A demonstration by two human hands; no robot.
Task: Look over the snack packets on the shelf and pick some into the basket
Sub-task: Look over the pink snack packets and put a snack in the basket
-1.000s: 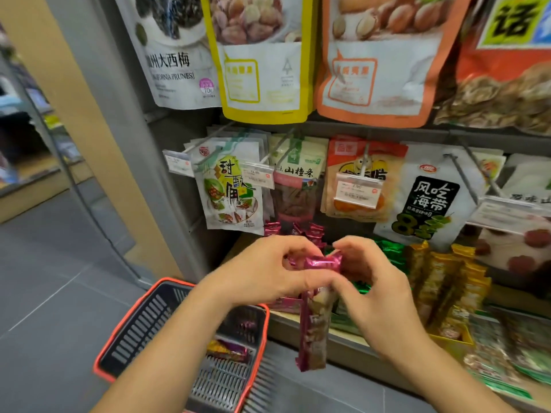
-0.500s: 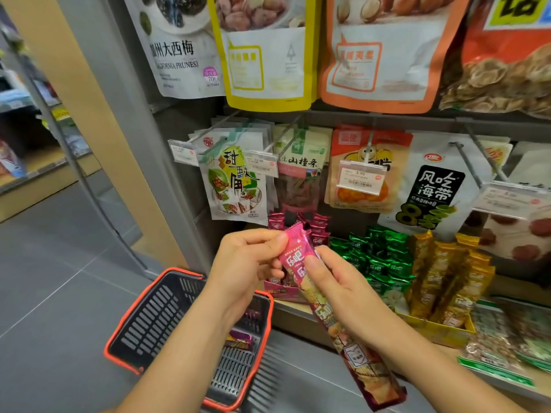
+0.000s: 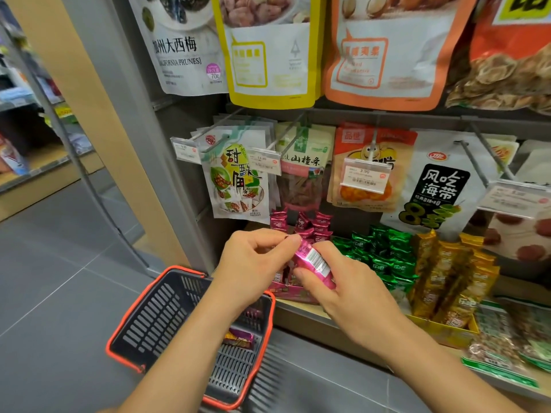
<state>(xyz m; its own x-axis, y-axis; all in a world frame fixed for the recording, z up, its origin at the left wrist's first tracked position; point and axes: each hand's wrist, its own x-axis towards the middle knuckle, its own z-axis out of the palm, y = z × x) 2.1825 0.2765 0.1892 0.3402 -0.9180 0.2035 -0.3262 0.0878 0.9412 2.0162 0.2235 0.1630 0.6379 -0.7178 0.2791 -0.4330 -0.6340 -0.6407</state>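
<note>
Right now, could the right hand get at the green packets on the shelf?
Probably yes: the green packets lie open just beside the right hand, nothing between. But its fingers hold the pink packet, so it must let go first.

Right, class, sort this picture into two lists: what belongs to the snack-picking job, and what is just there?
Belongs to the job:
- pink packet, gripped by left hand and right hand
- basket with a purple packet inside
- boxed pink packets, green packets, gold packets

Just there:
- price tag
- grey floor
- far shelving
</note>
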